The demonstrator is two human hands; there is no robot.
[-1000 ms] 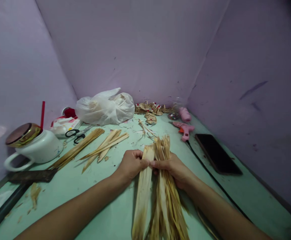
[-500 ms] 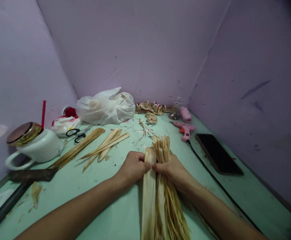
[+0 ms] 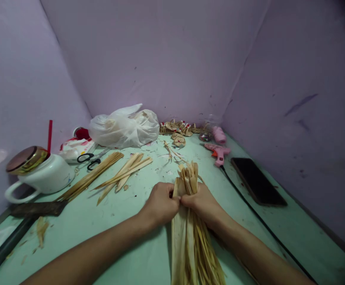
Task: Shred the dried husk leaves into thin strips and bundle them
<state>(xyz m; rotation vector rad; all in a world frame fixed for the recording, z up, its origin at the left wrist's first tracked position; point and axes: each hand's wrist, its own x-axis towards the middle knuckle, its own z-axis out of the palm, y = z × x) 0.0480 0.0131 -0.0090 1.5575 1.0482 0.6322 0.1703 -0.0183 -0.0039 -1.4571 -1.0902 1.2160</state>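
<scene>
A bundle of dried straw-coloured leaf strips [image 3: 190, 237] lies lengthwise on the green table [image 3: 137, 253], its far tips fanning out beyond my fingers. My left hand [image 3: 160, 206] is closed on the bundle's left side, near a broad flat strip. My right hand [image 3: 202, 204] is closed round the bundle from the right. The two hands touch each other over the strips, close to the far end. The bundle's near end runs out of view at the bottom.
Loose cut strips [image 3: 122, 172] lie left of centre, with scissors [image 3: 91, 159], a white mug with a gold lid [image 3: 38, 172] and a dark blade [image 3: 38, 208]. A plastic bag [image 3: 125, 126], woven pieces [image 3: 178, 130], a pink glue gun [image 3: 218, 152] with cord and a phone [image 3: 257, 182] sit further back and right.
Both hands have drawn together and slid slightly toward me, gathering the broad strip into the bundle, which now looks tighter and narrower.
</scene>
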